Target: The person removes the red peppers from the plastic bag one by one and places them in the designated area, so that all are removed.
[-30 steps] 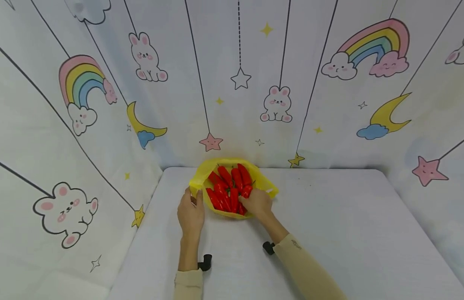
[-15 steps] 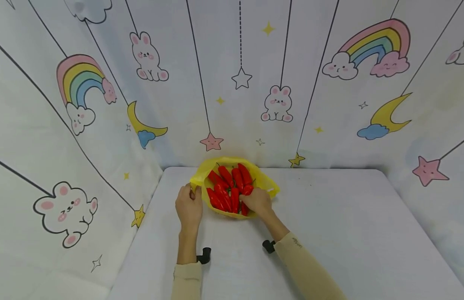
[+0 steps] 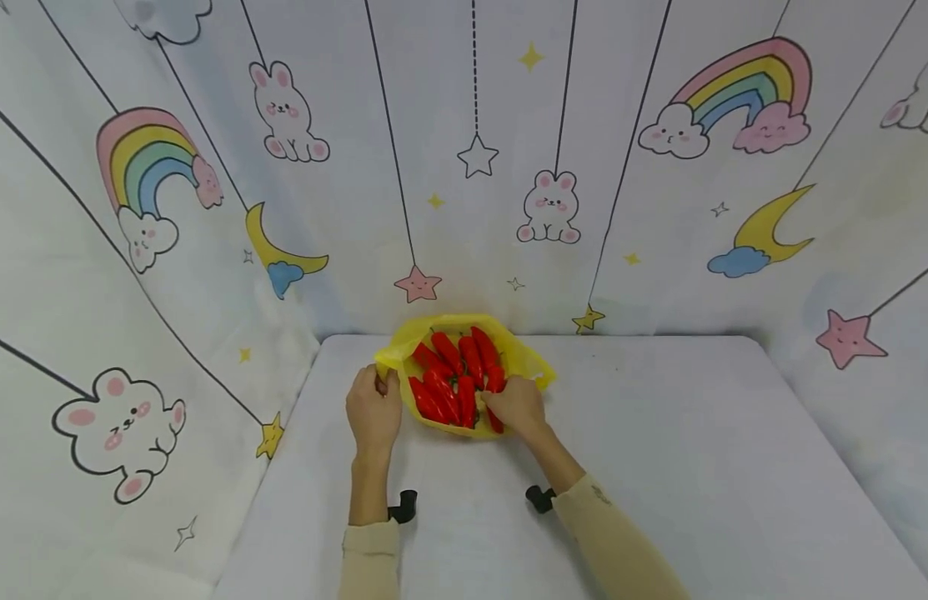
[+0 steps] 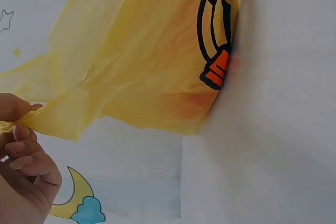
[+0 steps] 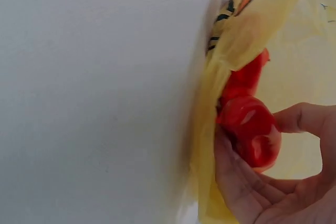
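A yellow plastic bag (image 3: 534,360) lies on the table with its mouth spread wide, and several long red peppers (image 3: 433,358) are inside it. My left hand (image 3: 373,412) pinches the bag's left edge; in the left wrist view, thumb and fingers (image 4: 31,163) squeeze the gathered yellow film. My right hand (image 3: 518,404) reaches over the bag's near right side. Seen from the right wrist, it grips a red pepper (image 5: 252,129) between the thumb on one side and the fingers on the other, against the bag's inner wall. Another pepper (image 5: 248,77) lies just beyond that one.
The white table (image 3: 659,467) stretches to the right and in front of the bag. Behind it rises a white backdrop (image 3: 464,242) printed with rabbits, stars and rainbows, and another such sheet (image 3: 208,333) runs along the left side.
My left hand has shifted slightly up and left with the bag's edge. My right hand stays nearly in place, while the pepper by its fingers has shifted a little and shows more of its length.
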`<state>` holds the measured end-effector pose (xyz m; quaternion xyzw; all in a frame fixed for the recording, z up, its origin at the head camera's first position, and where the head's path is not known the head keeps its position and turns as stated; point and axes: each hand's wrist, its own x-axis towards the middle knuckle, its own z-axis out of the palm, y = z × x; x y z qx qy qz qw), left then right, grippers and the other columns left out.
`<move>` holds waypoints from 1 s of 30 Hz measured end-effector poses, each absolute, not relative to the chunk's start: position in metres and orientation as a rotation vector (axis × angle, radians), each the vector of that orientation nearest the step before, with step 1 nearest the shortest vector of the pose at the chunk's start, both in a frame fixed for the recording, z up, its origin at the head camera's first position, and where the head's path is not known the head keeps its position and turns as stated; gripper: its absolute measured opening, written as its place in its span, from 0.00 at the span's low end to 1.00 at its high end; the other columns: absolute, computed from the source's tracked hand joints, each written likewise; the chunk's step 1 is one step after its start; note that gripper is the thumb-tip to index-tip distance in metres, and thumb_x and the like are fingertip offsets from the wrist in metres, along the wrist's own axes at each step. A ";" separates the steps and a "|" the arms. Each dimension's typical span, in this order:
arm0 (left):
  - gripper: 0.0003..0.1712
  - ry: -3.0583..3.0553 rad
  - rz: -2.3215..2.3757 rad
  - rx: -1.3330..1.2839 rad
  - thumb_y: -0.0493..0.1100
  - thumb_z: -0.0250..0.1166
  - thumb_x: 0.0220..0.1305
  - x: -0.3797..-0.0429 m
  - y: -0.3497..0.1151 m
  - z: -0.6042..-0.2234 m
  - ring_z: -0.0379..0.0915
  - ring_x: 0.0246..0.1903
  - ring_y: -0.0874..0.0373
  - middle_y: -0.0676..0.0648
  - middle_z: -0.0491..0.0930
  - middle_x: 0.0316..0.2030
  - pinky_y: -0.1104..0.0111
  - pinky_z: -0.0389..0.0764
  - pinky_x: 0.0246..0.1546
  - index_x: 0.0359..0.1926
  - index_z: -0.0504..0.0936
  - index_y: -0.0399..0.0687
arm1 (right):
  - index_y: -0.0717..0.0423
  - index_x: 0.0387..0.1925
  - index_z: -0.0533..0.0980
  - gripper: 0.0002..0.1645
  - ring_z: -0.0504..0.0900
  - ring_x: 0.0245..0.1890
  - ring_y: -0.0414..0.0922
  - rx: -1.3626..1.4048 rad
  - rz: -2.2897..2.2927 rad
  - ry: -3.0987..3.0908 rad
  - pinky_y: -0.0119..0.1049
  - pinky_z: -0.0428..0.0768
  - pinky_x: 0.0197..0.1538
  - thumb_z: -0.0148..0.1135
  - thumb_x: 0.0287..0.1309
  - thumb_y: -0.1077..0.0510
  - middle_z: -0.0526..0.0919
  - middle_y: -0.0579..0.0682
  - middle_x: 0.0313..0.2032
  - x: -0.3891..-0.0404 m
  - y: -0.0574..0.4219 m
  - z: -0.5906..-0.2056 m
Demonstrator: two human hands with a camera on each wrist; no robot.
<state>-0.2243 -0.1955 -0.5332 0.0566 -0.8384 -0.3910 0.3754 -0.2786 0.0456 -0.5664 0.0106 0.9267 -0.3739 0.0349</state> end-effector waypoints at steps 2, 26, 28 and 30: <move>0.12 -2.162 -1.002 0.152 0.36 0.63 0.70 -0.225 -0.196 -0.533 0.64 0.22 0.52 0.46 0.68 0.24 0.62 0.67 0.24 0.27 0.74 0.41 | 0.59 0.25 0.79 0.18 0.71 0.15 0.43 0.010 -1.208 2.842 0.32 0.68 0.17 0.71 0.58 0.49 0.74 0.47 0.17 -0.275 0.049 -0.562; 0.10 -2.184 -1.022 0.156 0.36 0.63 0.70 -0.227 -0.199 -0.535 0.65 0.23 0.51 0.46 0.69 0.24 0.62 0.67 0.24 0.29 0.77 0.39 | 0.64 0.62 0.78 0.31 0.85 0.32 0.44 -0.117 -1.312 2.849 0.37 0.85 0.31 0.68 0.62 0.51 0.88 0.52 0.38 -0.237 0.087 -0.510; 0.10 -2.177 -1.021 0.152 0.36 0.63 0.70 -0.227 -0.199 -0.536 0.65 0.23 0.51 0.46 0.69 0.24 0.63 0.67 0.24 0.29 0.77 0.39 | 0.64 0.62 0.78 0.31 0.85 0.32 0.45 -0.129 -1.343 2.840 0.38 0.85 0.32 0.68 0.62 0.51 0.88 0.52 0.38 -0.234 0.094 -0.506; 0.09 -2.169 -1.022 0.146 0.35 0.63 0.69 -0.227 -0.200 -0.536 0.65 0.22 0.52 0.46 0.70 0.23 0.63 0.67 0.23 0.29 0.77 0.39 | 0.64 0.61 0.79 0.30 0.86 0.33 0.46 -0.135 -1.356 2.846 0.39 0.85 0.33 0.68 0.62 0.51 0.88 0.52 0.38 -0.233 0.101 -0.502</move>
